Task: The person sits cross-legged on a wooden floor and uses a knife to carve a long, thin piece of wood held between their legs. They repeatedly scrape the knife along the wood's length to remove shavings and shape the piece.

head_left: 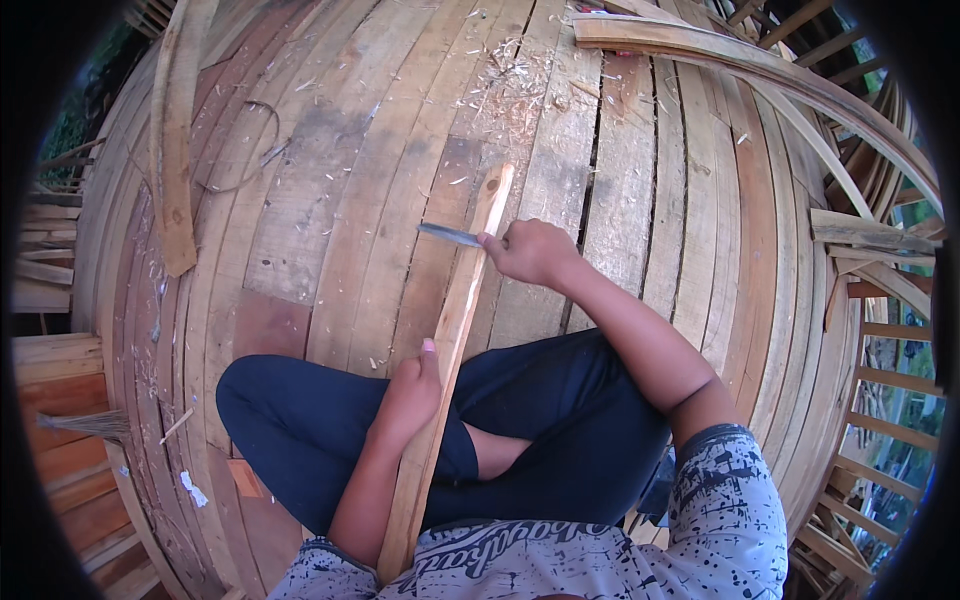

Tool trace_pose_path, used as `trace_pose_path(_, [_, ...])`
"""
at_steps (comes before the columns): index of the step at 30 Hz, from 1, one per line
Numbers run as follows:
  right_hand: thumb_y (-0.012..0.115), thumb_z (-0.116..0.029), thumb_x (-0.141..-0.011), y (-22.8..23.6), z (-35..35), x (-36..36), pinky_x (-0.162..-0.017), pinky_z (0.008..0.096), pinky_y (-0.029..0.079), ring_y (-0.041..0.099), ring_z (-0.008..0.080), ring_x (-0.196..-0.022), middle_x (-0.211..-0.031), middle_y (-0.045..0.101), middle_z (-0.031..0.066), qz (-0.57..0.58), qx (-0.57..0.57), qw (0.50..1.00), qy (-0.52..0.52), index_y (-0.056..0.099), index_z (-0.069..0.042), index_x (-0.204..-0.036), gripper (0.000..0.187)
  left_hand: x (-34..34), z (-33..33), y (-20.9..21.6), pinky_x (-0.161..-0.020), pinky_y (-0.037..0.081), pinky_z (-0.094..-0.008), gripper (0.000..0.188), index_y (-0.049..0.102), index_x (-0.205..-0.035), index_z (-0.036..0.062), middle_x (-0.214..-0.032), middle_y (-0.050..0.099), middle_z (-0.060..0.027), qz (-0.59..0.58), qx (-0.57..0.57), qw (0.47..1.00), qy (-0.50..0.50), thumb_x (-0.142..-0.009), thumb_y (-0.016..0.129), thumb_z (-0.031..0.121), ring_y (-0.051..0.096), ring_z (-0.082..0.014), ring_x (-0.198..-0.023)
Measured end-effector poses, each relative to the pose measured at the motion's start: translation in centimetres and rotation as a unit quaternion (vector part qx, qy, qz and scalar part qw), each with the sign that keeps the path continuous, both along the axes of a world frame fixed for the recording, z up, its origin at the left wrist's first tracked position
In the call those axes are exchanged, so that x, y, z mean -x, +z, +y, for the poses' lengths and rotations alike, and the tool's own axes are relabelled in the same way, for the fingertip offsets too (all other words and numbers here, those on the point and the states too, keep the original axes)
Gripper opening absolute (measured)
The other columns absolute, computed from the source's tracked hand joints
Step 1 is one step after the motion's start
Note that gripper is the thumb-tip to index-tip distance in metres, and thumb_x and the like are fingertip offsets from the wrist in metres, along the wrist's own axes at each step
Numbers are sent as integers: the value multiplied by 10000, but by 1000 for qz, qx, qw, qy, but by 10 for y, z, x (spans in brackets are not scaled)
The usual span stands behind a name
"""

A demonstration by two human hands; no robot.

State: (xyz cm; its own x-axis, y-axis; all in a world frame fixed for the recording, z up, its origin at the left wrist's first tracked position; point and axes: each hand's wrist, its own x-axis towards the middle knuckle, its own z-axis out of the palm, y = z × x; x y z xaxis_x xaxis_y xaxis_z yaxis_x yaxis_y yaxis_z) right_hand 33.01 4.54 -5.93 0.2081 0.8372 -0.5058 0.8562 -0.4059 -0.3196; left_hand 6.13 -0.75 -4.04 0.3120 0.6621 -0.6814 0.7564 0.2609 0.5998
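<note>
A long, narrow wooden strip (pixel 462 300) runs from against my body, over my crossed legs, and out above the floor. My left hand (pixel 411 392) grips it about midway, its thumb lying along the strip. In my right hand (pixel 533 252), closed round a handle that the fingers hide, is a knife (pixel 448 235). Its blade points left and crosses the strip a little below the far end. The strip's right edge looks paler, as if freshly cut.
Wood shavings (pixel 515 90) lie scattered on the plank floor (pixel 330 200) ahead of me. A board (pixel 175 150) lies at the far left, and long planks (pixel 740 65) at the far right. A bundle of thin bristles (pixel 85 424) sits at the left. Slatted railings (pixel 890 420) border the right side.
</note>
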Motion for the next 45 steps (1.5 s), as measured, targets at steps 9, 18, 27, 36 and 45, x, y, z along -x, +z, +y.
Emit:
trace_pose_path(9, [400, -541, -963, 3, 0, 2, -900, 471, 529, 676, 385, -1023, -1028, 703, 249, -22, 3, 1000, -20, 711, 25, -1035, 650, 0, -5, -1, -831, 471, -499, 658, 606, -926, -145, -839, 599, -385, -24, -44, 999, -14, -1070, 273, 404, 589, -545, -938])
trace_pose_path(18, [400, -531, -959, 8, 4, -8, -898, 467, 530, 675, 385, -1028, -1043, 704, 235, -31, 8, 999, -32, 715, 25, -1014, 641, 2, -7, -9, -847, 468, -511, 664, 610, -910, -146, -850, 600, -388, -54, -78, 995, -10, -1069, 270, 402, 588, -544, -945])
trace_pose_path(27, [386, -544, -967, 19, 2, -9, -938, 457, 512, 668, 386, -1045, -1043, 701, 245, -24, 28, 998, -58, 705, 29, -1046, 661, 0, -7, -3, -890, 458, -516, 676, 624, -939, -143, -909, 603, -404, -22, -66, 998, -10, -1067, 260, 412, 570, -559, -989])
trace_pose_path(36, [376, -532, -975, 20, -3, -3, -960, 473, 498, 653, 400, -1073, -1083, 692, 245, -18, 28, 998, -45, 697, 42, -1072, 665, -1, -3, 3, -930, 444, -511, 676, 618, -969, -147, -934, 605, -406, -13, -19, 1000, -12, -1066, 257, 417, 558, -556, -1038])
trace_pose_path(45, [383, -560, -965, 20, -3, -13, -955, 471, 504, 660, 402, -1055, -1062, 692, 263, -28, 19, 997, -76, 702, 42, -1069, 689, 0, -1, -4, -962, 430, -504, 686, 598, -1030, -160, -1022, 584, -425, -17, 20, 1000, -5, -1062, 259, 436, 534, -554, -1102])
